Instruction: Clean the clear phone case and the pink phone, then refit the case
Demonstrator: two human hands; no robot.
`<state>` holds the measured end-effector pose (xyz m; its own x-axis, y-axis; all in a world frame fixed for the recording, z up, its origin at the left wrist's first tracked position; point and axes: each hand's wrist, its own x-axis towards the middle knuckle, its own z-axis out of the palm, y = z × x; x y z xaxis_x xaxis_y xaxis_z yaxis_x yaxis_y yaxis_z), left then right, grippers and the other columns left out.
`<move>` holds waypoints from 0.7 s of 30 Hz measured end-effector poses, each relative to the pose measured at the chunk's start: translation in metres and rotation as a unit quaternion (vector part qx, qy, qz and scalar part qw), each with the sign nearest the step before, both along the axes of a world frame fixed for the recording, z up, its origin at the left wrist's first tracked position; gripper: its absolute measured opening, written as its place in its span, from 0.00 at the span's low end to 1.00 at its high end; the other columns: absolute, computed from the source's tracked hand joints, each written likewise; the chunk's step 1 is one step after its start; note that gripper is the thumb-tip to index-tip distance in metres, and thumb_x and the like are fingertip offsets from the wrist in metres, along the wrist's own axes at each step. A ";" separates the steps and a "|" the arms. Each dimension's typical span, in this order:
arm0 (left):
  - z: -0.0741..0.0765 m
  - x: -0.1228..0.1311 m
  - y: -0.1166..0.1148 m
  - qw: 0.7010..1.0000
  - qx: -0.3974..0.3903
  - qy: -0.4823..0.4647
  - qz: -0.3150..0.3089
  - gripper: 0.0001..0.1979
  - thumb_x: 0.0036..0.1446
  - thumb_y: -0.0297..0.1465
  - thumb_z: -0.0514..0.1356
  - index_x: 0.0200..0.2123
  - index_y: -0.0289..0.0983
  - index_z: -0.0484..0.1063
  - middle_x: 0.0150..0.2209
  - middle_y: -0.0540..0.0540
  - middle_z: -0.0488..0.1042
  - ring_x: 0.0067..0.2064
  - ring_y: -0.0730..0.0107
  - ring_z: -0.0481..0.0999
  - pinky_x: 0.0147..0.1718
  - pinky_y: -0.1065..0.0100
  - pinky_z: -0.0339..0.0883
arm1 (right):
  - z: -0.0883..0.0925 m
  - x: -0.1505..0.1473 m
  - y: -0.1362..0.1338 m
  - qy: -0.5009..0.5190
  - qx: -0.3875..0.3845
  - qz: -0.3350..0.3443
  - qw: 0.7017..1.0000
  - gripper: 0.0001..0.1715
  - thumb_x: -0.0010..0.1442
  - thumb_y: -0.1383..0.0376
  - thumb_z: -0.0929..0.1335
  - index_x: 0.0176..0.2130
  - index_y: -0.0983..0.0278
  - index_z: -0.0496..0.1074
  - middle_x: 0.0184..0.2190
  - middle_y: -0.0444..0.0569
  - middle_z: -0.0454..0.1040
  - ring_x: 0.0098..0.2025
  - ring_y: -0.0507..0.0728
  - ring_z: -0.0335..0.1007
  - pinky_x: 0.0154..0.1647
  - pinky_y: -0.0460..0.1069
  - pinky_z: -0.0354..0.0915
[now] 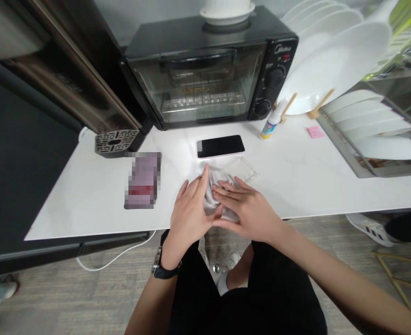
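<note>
I am in what looks like a kitchen: white counter (pixel 310 186), black toaster oven (pixel 207 86), white plates (pixel 341 60) standing upright.

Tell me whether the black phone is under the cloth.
No, the black phone lies uncovered on the counter, between the cloth and the oven.

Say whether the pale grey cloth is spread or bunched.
Bunched: the pale grey cloth shows crumpled folds between the left hand and right hand.

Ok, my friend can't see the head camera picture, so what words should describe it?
A person's left hand and right hand handle a crumpled grey cloth at a white countertop. A clear phone case shows beside it; a smartphone lies beyond, before a black Midea toaster oven.
</note>
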<state>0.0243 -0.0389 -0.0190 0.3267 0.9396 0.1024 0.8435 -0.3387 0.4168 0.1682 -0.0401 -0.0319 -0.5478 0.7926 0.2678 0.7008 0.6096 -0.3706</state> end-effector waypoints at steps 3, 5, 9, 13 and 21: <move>-0.001 0.001 0.000 1.000 0.000 0.002 0.008 0.36 0.43 0.31 0.52 0.52 0.41 0.31 0.48 0.49 0.55 0.50 0.65 0.52 0.50 0.60 0.41 | 0.003 0.012 -0.006 0.002 -0.021 0.017 1.000 0.25 0.47 0.53 0.59 0.45 0.56 0.56 0.43 0.42 0.61 0.48 0.55 0.50 0.52 0.56 0.42; -0.002 0.001 0.001 1.000 -0.002 -0.005 0.007 0.36 0.44 0.31 0.51 0.52 0.41 0.30 0.48 0.49 0.55 0.50 0.66 0.51 0.51 0.61 0.39 | 0.003 0.026 -0.002 -0.004 -0.024 -0.033 0.999 0.20 0.49 0.56 0.58 0.44 0.56 0.58 0.42 0.41 0.62 0.48 0.54 0.52 0.52 0.56 0.42; -0.001 0.001 0.001 1.000 -0.010 -0.022 0.004 0.35 0.45 0.31 0.50 0.51 0.42 0.29 0.49 0.51 0.54 0.51 0.68 0.50 0.51 0.61 0.36 | 0.000 0.038 0.016 -0.013 0.008 -0.153 0.988 0.19 0.52 0.59 0.56 0.44 0.58 0.57 0.44 0.44 0.61 0.48 0.57 0.52 0.51 0.57 0.40; 0.000 -0.001 0.002 0.999 -0.018 -0.027 0.001 0.36 0.44 0.30 0.51 0.51 0.44 0.28 0.49 0.52 0.53 0.51 0.69 0.50 0.51 0.61 0.36 | 0.000 0.015 0.015 -0.014 0.009 -0.101 0.995 0.23 0.51 0.58 0.56 0.46 0.62 0.55 0.47 0.46 0.56 0.50 0.58 0.46 0.52 0.57 0.39; 0.000 0.000 0.001 1.000 -0.019 -0.017 0.006 0.38 0.42 0.31 0.53 0.51 0.42 0.29 0.49 0.52 0.53 0.51 0.67 0.50 0.51 0.61 0.37 | 0.004 0.017 -0.006 -0.006 -0.043 -0.028 0.999 0.17 0.52 0.59 0.56 0.43 0.56 0.58 0.42 0.40 0.62 0.48 0.53 0.50 0.53 0.54 0.40</move>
